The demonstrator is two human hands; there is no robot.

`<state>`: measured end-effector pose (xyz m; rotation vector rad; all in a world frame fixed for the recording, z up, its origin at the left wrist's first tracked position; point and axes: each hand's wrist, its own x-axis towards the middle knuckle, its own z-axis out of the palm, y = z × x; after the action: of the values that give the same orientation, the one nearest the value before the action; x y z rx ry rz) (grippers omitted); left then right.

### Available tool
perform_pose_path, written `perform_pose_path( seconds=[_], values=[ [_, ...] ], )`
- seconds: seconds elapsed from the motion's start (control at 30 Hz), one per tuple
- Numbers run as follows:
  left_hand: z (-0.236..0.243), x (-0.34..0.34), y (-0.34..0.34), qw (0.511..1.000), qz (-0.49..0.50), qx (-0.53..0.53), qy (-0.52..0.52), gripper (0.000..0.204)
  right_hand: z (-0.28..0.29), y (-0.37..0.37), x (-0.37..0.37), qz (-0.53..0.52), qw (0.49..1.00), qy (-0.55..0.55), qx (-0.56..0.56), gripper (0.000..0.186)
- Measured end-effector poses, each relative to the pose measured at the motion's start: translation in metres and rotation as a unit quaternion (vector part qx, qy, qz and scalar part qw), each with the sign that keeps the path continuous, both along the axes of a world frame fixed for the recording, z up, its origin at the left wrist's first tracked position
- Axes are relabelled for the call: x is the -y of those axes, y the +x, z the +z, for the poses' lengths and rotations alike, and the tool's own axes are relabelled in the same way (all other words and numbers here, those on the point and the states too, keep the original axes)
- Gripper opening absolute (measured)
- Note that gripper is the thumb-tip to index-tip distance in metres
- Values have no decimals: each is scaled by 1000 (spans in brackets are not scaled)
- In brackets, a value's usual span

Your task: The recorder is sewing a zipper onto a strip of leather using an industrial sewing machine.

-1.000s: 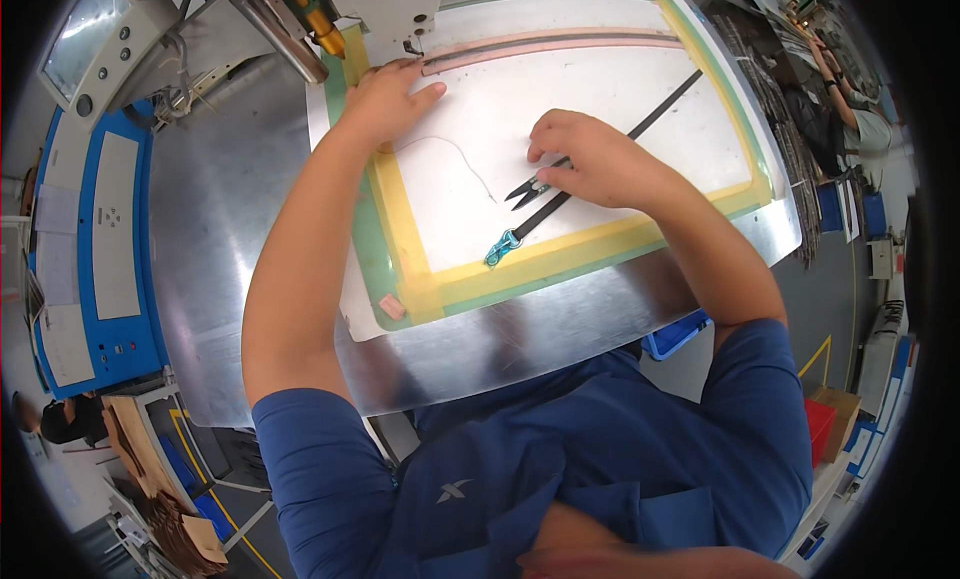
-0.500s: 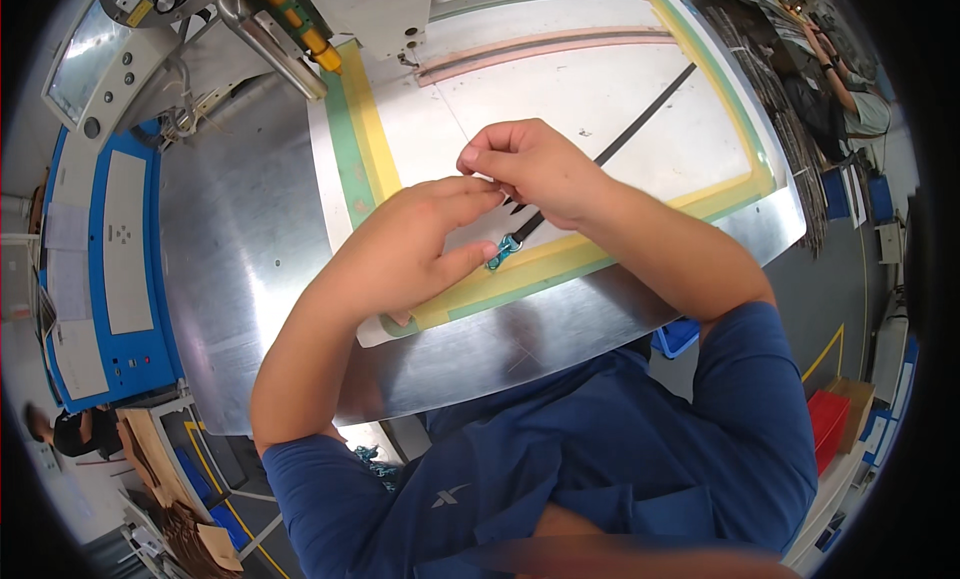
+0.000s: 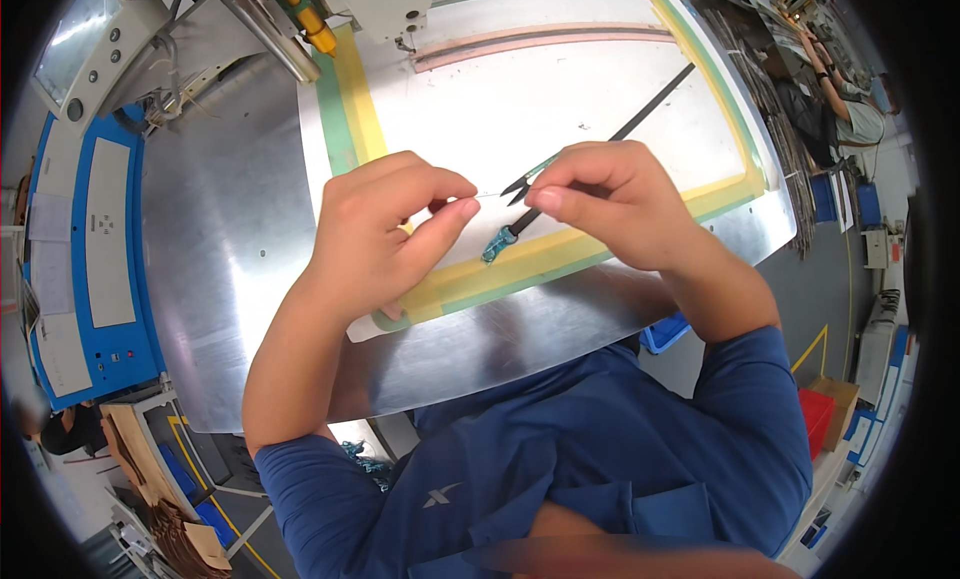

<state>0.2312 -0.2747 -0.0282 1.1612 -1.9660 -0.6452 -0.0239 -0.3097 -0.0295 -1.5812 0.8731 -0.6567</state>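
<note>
Blue-and-white cabinet [image 3: 110, 259] at left, red box [image 3: 815, 422] at right

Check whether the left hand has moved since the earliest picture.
Yes: the left hand has come back toward the person's body, away from the left end of the pink strip.

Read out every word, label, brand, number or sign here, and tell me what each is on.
No words or numbers are readable.
Shirt: pale angular emblem, no readable lettering.
Blue cabinet: small dark marks, too small to read.
Papers: too faint to read.
Screen: too washed out to read.
</note>
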Motion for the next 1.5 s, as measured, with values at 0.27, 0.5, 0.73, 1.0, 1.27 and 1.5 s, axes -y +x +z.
perform_pose_path(
  seconds=[0.27,0.5,0.73,1.0,1.27,1.5],
  values=[
    [4,-25,-4,975,51,73,-204,14,-6,-9,2,-19,999,-39,-1,14],
    [-3,-39,-7,948,75,125,-283,22,0,-9,-9,-94,989,-21,-113,12],
    [-12,-47,-17,898,31,205,-388,18,-5,13,-28,35,972,222,69,18],
    [-19,-50,-19,888,69,234,-389,27,-24,20,-39,-20,955,251,158,16],
    [-32,-43,-22,831,103,271,-474,11,-16,26,-42,-35,928,316,194,20],
    [-38,-38,-26,822,95,257,-499,11,-21,34,-37,-64,947,269,165,13]
  ],
)
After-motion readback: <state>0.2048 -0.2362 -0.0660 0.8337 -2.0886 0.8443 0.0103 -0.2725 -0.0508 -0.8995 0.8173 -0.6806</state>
